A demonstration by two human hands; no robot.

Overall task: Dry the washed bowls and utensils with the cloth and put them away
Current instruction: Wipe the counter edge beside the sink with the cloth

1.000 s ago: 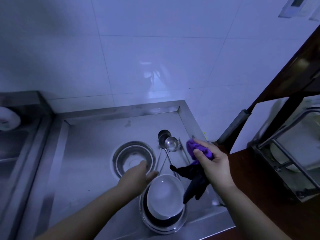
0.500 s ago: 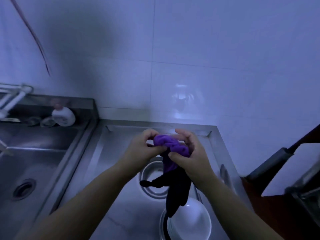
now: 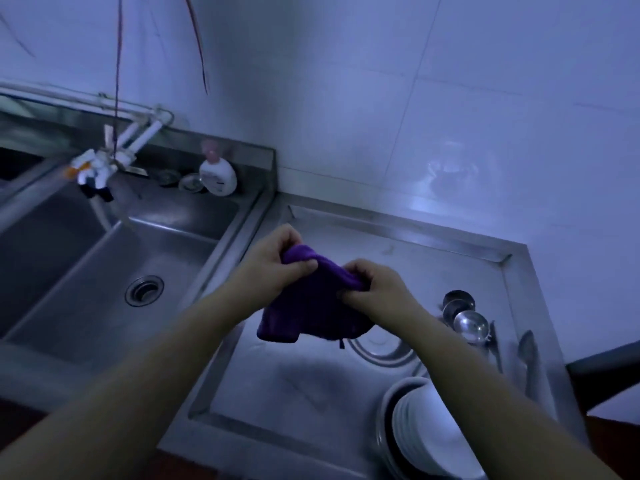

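The cloth could slip and fall if one hand lets go too soon. It hangs in the air over the worktop, so it would land on the steel, which may be wet. Then it would not dry things so well. The cloth also looks bunched at the top. If it stays bunched, it may only smear water around a bowl. An arm is just above the bowls, so a quick swing down could knock the stack.

The left hand pinches the top left edge of the cloth, with thumb and fingers pressed together on it. The right hand grips the top right edge, with its fingers curled round the fold. Both hands are clamped on the cloth and hold nothing else. The cloth is stretched a little between them and droops below.

The white bowls sit stacked in a steel bowl at the near right of the worktop. The spoons lie further back on the right. Nothing looks dried yet, I think.
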